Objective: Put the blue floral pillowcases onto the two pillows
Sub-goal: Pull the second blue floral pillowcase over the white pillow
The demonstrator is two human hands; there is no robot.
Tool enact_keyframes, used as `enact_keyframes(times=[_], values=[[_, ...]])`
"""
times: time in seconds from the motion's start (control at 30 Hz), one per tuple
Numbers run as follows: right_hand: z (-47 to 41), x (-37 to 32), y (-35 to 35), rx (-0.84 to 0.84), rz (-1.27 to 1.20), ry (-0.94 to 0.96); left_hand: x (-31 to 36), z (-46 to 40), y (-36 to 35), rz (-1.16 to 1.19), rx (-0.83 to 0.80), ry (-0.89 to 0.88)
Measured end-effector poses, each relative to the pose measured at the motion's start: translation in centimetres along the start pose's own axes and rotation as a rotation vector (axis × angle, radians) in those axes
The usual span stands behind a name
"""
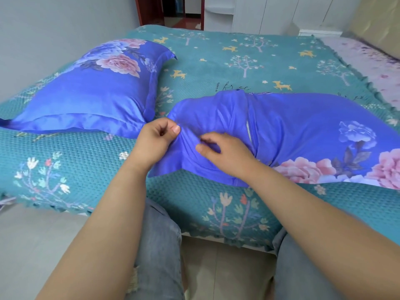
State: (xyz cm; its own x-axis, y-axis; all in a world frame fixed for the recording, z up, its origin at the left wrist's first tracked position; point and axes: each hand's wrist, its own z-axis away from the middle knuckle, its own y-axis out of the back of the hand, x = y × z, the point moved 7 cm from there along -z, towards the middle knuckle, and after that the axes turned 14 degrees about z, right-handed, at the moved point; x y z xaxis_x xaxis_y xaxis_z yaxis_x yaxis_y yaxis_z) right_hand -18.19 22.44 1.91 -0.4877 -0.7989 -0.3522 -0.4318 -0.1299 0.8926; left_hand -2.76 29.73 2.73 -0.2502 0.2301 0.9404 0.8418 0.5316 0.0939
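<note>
Knees: two legs in grey jeans (pixel 160 245) occupy the bottom of the view, below the near edge of the bed; the right leg is cut off by the bottom-right corner of the view.
Forearms: both reach from the bottom of the view up over the near edge of the bed; elbows are out of view.
Left hand (pixel 157 139): fingers curled, thumb and fingertips pinching a gathered fold at the left end of the second pillowcase (pixel 292 135). Fingertips are partly hidden by the fabric.
Right hand (pixel 225 151): fingers bent, thumb and forefinger closed narrowly on a fold of the same pillowcase, just beside the left hand. The remaining fingers are hidden behind the hand.
Second pillowcase: blue with pink and blue flowers, lying along the near right part of the bed. Its left end is bunched and creased. A narrow pale strip (pixel 249 131) shows in a vertical gap in the fabric; whether this is the pillow inside cannot be determined. Its right end is cut off by the right edge of the view.
First pillow (pixel 93 92): fully covered in a matching blue floral case, lying flat near the left edge of the bed, apart from the second. Its near-left corner is cut off.
Bed cover (pixel 216 66): teal, quilted, printed with trees and deer; printed lettering beyond the second pillowcase is partly hidden and unreadable.
Far background: a doorway (pixel 171 11) and white cabinets (pixel 259 14), blurred.
</note>
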Motion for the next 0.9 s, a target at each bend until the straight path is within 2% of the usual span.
enact_keyframes(times=[0.1, 0.17, 0.23, 0.3, 0.43, 0.5, 0.6, 0.7, 0.8, 0.9], values=[[0.8, 0.6, -2.8, -0.22, 0.144, -0.016, 0.9, 0.2, -3.7, -0.049, -0.103, -0.067], [0.9, 1.8, -3.6, -0.265, -0.034, -0.096, 0.7, 0.0, -5.5, -0.097, -0.142, -0.03], [0.9, 2.8, -3.2, -0.198, -0.337, -0.172, -0.4, -0.4, -5.6, -0.137, -0.143, 0.034], [1.0, 3.3, -2.9, -0.132, -0.52, -0.235, -1.5, -0.5, -5.3, -0.213, -0.161, 0.091], [0.9, 3.5, -2.2, -0.003, -0.564, -0.313, -2.3, -0.2, -4.8, -0.138, -0.178, 0.174], [0.6, 3.5, -0.5, 0.085, -0.45, -0.277, -2.4, -0.2, -4.1, -0.101, -0.142, 0.203], [0.9, 2.2, 2.6, 0.192, -0.064, -0.129, -2.8, -0.3, -3.8, -0.128, -0.125, 0.213], [1.3, 2.2, 4.9, 0.281, 0.185, -0.123, -2.9, -0.2, -4.2, -0.098, -0.13, 0.216], [0.5, 5.0, 4.3, 0.166, 0.367, -0.289, -2.7, -0.3, -4.7, -0.216, -0.19, 0.151], [0.5, 5.6, 2.2, 0.042, 0.319, -0.316, -1.9, 0.3, -5.6, -0.318, -0.294, 0.012]])
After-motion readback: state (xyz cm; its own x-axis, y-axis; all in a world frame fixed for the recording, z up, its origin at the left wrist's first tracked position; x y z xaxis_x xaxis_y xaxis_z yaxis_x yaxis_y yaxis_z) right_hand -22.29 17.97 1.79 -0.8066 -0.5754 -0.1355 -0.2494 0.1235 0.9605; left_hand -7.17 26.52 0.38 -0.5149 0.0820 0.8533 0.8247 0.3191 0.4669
